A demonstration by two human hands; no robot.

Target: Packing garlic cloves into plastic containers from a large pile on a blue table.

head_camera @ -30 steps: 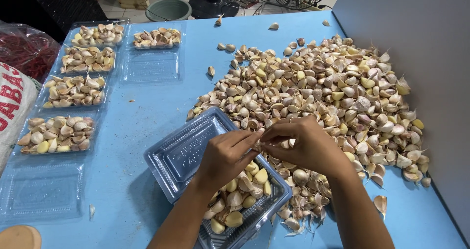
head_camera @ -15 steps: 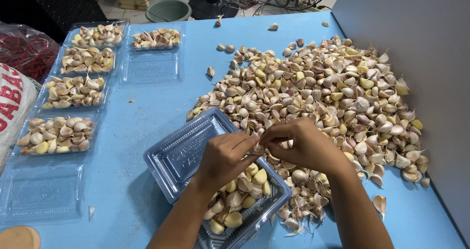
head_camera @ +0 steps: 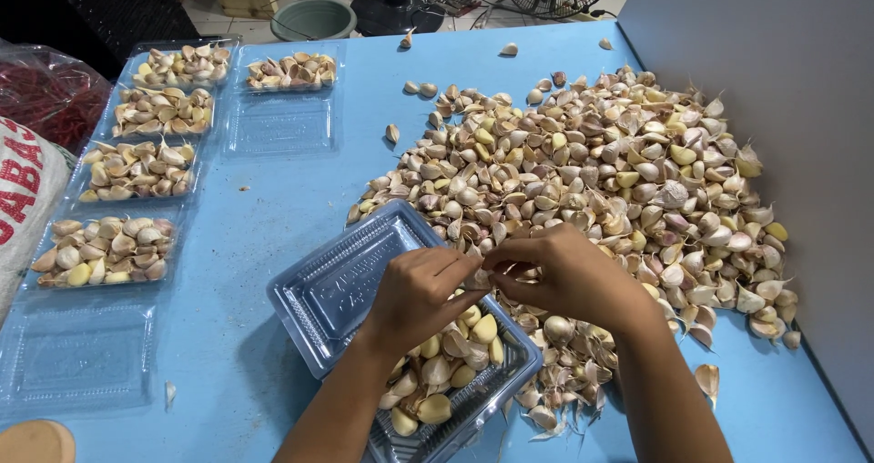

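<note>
Both hands, left hand (head_camera: 421, 292) and right hand (head_camera: 566, 276), pinch one garlic clove (head_camera: 480, 276) with closed fingers above the clear tray (head_camera: 341, 290), near the worktop's front edge, beside the garlic pile (head_camera: 592, 167)

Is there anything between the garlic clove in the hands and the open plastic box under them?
Nothing visible. Both hands, left hand and right hand, pinch a garlic clove right above the open clear box, already partly filled with cloves.
</note>
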